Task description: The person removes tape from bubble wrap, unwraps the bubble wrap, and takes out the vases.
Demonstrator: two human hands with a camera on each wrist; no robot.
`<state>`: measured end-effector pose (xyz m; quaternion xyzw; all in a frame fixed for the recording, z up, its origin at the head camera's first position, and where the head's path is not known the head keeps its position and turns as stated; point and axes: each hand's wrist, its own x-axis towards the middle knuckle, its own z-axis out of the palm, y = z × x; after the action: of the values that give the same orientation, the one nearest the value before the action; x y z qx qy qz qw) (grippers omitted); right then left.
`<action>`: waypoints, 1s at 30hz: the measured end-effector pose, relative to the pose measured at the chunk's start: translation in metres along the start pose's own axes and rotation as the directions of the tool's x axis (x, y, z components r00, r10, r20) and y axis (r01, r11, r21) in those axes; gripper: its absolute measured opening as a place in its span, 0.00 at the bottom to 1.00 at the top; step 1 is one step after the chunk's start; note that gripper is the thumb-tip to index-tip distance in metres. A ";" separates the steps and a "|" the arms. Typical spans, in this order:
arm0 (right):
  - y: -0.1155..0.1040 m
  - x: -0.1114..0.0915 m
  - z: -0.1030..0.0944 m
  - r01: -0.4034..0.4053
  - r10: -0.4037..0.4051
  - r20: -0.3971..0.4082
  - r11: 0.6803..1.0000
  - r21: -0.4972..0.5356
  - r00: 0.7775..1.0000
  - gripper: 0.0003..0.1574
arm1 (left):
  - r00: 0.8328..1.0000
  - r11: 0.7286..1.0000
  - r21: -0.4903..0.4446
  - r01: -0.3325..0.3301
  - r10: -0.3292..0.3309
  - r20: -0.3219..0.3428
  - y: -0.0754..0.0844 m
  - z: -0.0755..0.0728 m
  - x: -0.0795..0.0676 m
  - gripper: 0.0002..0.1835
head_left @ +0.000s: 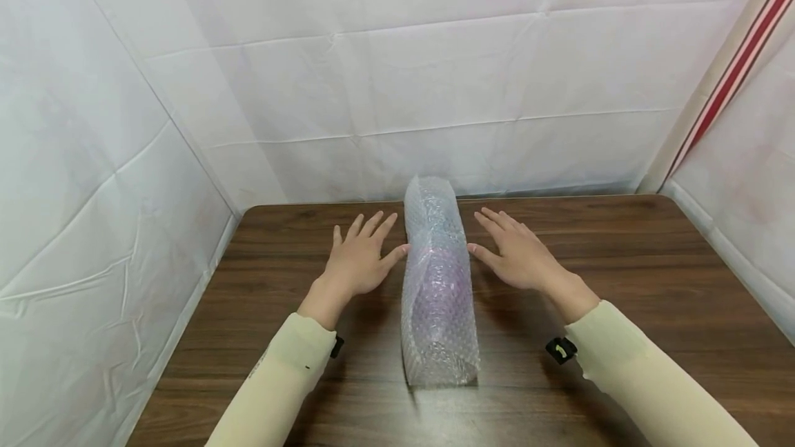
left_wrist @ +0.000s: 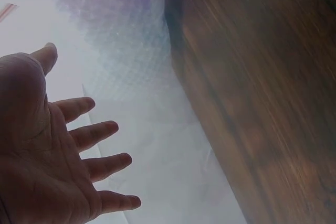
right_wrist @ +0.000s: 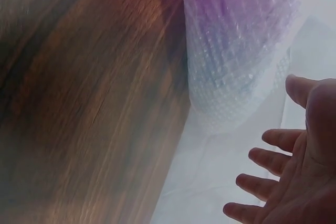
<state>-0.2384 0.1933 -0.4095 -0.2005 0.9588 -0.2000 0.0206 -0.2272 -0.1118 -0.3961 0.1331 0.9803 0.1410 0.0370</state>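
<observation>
A long bundle of bubble wrap [head_left: 437, 288] lies on the table, its length running away from me. Something purple and something pale blue show through the layers, but their kind is hidden. My left hand [head_left: 358, 262] is beside the bundle on the left, fingers spread and straight, thumb tip close to its side. On the other side my right hand [head_left: 520, 254] mirrors it, fingers extended and thumb pointing at the wrap. Neither hand grips anything. Both wrist views show the palm of the left hand [left_wrist: 52, 156] and right hand [right_wrist: 299, 166] with the bubble wrap [right_wrist: 236, 40] nearby.
The dark wood table [head_left: 621, 261] has rounded far corners. White cloth [head_left: 397, 74] hangs behind it and along both sides. A red stripe [head_left: 735, 74] runs down the cloth at the right corner. The bundle's far end reaches the table's back edge.
</observation>
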 end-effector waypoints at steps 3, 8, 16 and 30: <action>-0.003 -0.003 0.001 0.015 -0.015 -0.005 1.000 0.004 1.000 0.45 | 1.000 1.000 -0.008 -0.006 0.006 0.006 0.002 -0.001 -0.004 0.41; -0.008 -0.008 0.003 0.041 -0.041 -0.011 0.999 0.023 0.999 0.44 | 1.000 1.000 -0.025 -0.010 0.010 0.014 0.005 -0.001 -0.011 0.41; -0.015 -0.014 0.004 0.068 -0.067 -0.026 0.997 0.039 0.997 0.44 | 1.000 0.998 -0.051 -0.031 0.032 0.002 0.013 0.000 -0.020 0.41; -0.026 -0.021 0.006 0.099 -0.098 -0.012 0.991 0.087 0.995 0.46 | 0.997 0.995 -0.065 -0.072 0.070 -0.023 0.022 0.002 -0.029 0.42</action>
<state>-0.2087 0.1774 -0.4061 -0.2458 0.9382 -0.2432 0.0156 -0.1936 -0.0993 -0.3904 0.1651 0.9701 0.1758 0.0261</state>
